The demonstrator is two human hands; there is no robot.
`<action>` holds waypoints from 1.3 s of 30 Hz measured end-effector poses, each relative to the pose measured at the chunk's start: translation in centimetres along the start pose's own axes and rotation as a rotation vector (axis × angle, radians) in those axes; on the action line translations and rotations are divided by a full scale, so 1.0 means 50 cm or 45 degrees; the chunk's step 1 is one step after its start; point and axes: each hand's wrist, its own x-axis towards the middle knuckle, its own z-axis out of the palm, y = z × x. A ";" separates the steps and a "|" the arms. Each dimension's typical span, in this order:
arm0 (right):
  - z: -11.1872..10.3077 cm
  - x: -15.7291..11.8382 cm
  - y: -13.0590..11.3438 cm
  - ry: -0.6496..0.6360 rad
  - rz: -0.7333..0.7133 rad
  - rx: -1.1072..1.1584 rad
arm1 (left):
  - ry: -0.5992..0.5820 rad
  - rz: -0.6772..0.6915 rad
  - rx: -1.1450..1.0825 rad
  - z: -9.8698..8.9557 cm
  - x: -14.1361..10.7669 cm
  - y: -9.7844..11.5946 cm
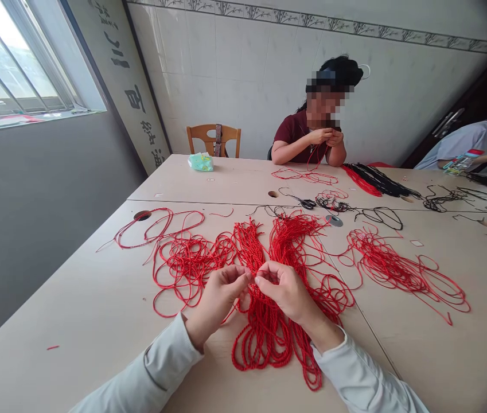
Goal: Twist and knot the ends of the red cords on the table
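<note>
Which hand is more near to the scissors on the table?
The right hand: it is in front of the scissors and a little to their left. The left hand is farther, more to the left.

The hands (pixel 284 292) hide the pinched red cord (pixel 264 338).

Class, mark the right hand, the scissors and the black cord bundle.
Right hand (pixel 284 289): head view, back of the hand.
Scissors (pixel 307 203): head view, handle.
Black cord bundle (pixel 381 180): head view, middle of the bundle.

We pinched twisted red cord (pixel 252 338) between our left hand (pixel 216 304) and right hand (pixel 284 292) above the tabletop (pixel 75 321) (black-handled scissors (pixel 307 202) lay farther off).
</note>
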 end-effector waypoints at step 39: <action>-0.094 0.000 -0.032 -0.349 0.053 0.169 | 0.113 0.164 0.120 -0.069 0.020 0.053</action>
